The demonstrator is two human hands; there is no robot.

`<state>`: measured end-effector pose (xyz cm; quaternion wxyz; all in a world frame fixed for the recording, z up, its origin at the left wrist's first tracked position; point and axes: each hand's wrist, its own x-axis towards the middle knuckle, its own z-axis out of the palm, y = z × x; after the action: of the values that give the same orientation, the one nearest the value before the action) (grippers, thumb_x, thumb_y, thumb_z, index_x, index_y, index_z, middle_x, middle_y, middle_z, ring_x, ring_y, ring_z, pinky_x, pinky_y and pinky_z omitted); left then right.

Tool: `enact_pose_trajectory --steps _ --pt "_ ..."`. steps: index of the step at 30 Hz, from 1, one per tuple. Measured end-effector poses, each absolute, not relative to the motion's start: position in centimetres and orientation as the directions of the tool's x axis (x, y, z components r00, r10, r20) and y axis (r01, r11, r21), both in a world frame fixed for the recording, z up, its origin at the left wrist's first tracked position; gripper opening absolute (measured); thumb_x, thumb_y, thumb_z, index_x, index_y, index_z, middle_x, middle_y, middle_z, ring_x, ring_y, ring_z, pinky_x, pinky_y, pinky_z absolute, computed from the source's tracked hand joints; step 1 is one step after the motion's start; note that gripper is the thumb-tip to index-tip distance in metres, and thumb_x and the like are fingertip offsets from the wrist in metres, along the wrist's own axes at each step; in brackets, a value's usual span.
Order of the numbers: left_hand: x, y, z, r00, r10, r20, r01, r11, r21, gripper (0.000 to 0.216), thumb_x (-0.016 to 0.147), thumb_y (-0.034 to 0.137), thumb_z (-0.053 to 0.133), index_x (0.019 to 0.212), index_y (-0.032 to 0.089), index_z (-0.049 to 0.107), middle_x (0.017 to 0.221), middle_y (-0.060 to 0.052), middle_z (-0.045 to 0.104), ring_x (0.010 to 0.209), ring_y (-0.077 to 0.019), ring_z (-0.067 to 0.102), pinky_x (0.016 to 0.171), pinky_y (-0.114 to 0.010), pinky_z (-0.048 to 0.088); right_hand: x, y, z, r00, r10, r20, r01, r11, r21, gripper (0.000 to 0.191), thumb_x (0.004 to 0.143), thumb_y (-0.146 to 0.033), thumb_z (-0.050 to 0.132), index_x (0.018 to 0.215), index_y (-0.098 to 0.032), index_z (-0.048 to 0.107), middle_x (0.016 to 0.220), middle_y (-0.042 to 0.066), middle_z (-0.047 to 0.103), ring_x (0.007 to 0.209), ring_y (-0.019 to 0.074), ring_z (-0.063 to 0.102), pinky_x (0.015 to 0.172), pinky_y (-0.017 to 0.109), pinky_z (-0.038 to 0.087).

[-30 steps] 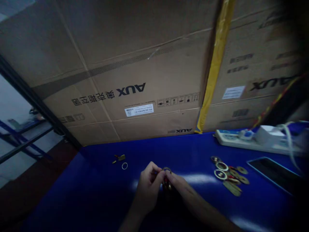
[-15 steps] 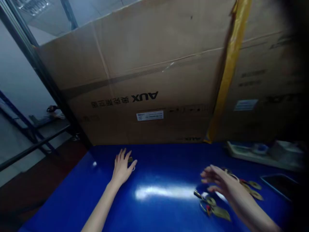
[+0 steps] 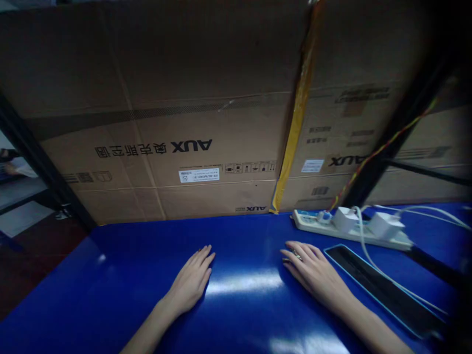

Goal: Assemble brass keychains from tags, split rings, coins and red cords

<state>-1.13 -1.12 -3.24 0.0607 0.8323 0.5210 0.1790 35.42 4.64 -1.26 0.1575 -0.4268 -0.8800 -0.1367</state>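
My left hand (image 3: pixel 190 282) lies palm down on the blue tabletop, its fingers stretched forward and close together. A tiny dark spot shows by its fingertips, too small to name; whatever lies beneath the palm is hidden. To the right, my right hand (image 3: pixel 309 270) is also palm down, with its fingers bent over keys (image 3: pixel 296 254). Only small brassy metal pieces and part of a ring show between those fingers; the rest is covered. A dark phone with a light blue edge (image 3: pixel 383 287) lies just right of this hand.
Behind the phone is a white power strip (image 3: pixel 354 233) with white plugs and a cable (image 3: pixel 365 246) looping over the phone. Large cardboard panels (image 3: pixel 165 196) stand along the back of the blue table (image 3: pixel 239 319). Dark metal posts rise at both sides.
The view has turned right, showing more of the power strip and phone. Both hands have come down flatter. The keys and round tags near my right hand are now mostly hidden, as is the small brassy thing by my left.
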Motion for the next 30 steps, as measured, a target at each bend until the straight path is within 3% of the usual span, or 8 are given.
enact_pose_trajectory --steps 3,6,12,15,18,23,27,30 --pt "3.1 -2.4 -2.2 0.525 0.818 0.235 0.751 -0.575 0.325 0.044 0.097 0.025 0.038 0.141 0.023 0.038 0.151 -0.008 0.035 0.139 -0.0215 0.031 0.113 -0.042 0.032 36.0 5.6 -0.7 -0.546 0.715 0.436 0.820 0.564 0.102 0.030 0.092 -0.035 0.047 0.112 -0.019 0.063 0.120 0.015 0.059 0.113 0.0308 0.053 0.094 0.048 0.042" --pt "6.1 -3.2 -0.8 0.629 0.753 0.191 0.658 -0.647 0.386 0.043 0.097 0.025 0.039 0.140 0.022 0.040 0.150 -0.008 0.036 0.139 -0.0227 0.031 0.114 -0.043 0.030 34.5 4.5 0.1 -0.506 0.739 0.444 0.824 0.567 -0.005 0.031 0.092 -0.037 0.047 0.112 -0.019 0.062 0.121 0.014 0.058 0.114 0.0300 0.052 0.095 0.047 0.042" --pt "4.9 -3.5 1.4 0.603 0.780 0.167 0.617 -0.588 0.523 0.052 0.089 0.032 0.054 0.139 0.029 0.039 0.153 -0.006 0.031 0.141 -0.0269 0.026 0.113 -0.051 0.026 30.6 0.4 1.3 -0.627 0.743 0.234 0.696 0.669 -0.259 0.029 0.094 -0.030 0.045 0.119 -0.023 0.057 0.119 0.010 0.059 0.106 0.0223 0.058 0.090 0.037 0.048" --pt "1.9 -3.9 1.4 0.450 0.878 0.160 0.667 -0.451 0.593 0.054 0.086 0.033 0.058 0.137 0.029 0.041 0.146 -0.009 0.040 0.132 -0.0270 0.039 0.107 -0.045 0.036 30.2 -0.8 0.6 -0.633 0.748 0.198 0.713 0.663 -0.226 0.034 0.092 -0.034 0.048 0.123 -0.022 0.055 0.119 0.013 0.059 0.105 0.0249 0.060 0.086 0.037 0.050" --pt "0.0 -4.7 0.9 0.356 0.928 0.107 0.727 -0.347 0.593 0.044 0.085 0.033 0.059 0.128 0.029 0.049 0.124 -0.007 0.055 0.111 -0.0242 0.056 0.094 -0.037 0.046 30.2 -1.0 -0.7 -0.620 0.754 0.215 0.745 0.652 -0.141 0.033 0.092 -0.036 0.049 0.120 -0.021 0.056 0.112 0.013 0.063 0.095 0.0256 0.064 0.079 0.036 0.052" --pt "1.6 -4.9 0.3 0.428 0.898 0.100 0.778 -0.423 0.465 0.029 0.082 0.033 0.065 0.110 0.025 0.057 0.108 -0.005 0.058 0.097 -0.0234 0.057 0.083 -0.034 0.046 29.3 0.1 -1.1 -0.636 0.747 0.195 0.740 0.662 -0.121 0.026 0.095 -0.033 0.045 0.110 -0.019 0.060 0.097 0.010 0.067 0.082 0.0244 0.066 0.070 0.034 0.051" --pt "3.2 -4.1 0.5 0.498 0.858 0.126 0.772 -0.505 0.386 0.008 0.089 0.026 0.056 0.094 0.022 0.059 0.103 -0.005 0.059 0.092 -0.0222 0.056 0.078 -0.032 0.044 28.6 1.0 0.8 -0.599 0.787 0.149 0.738 0.615 -0.280 0.025 0.096 -0.033 0.040 0.106 -0.019 0.060 0.094 0.007 0.066 0.080 0.0204 0.066 0.068 0.029 0.049" --pt "3.1 -3.7 0.9 0.473 0.866 0.165 0.688 -0.480 0.545 0.014 0.094 0.023 0.046 0.088 0.020 0.058 0.096 -0.004 0.059 0.088 -0.0189 0.056 0.076 -0.029 0.043 28.0 1.1 2.6 -0.584 0.795 0.166 0.669 0.587 -0.456 0.024 0.097 -0.032 0.040 0.102 -0.021 0.061 0.093 0.005 0.066 0.081 0.0180 0.063 0.070 0.028 0.047"
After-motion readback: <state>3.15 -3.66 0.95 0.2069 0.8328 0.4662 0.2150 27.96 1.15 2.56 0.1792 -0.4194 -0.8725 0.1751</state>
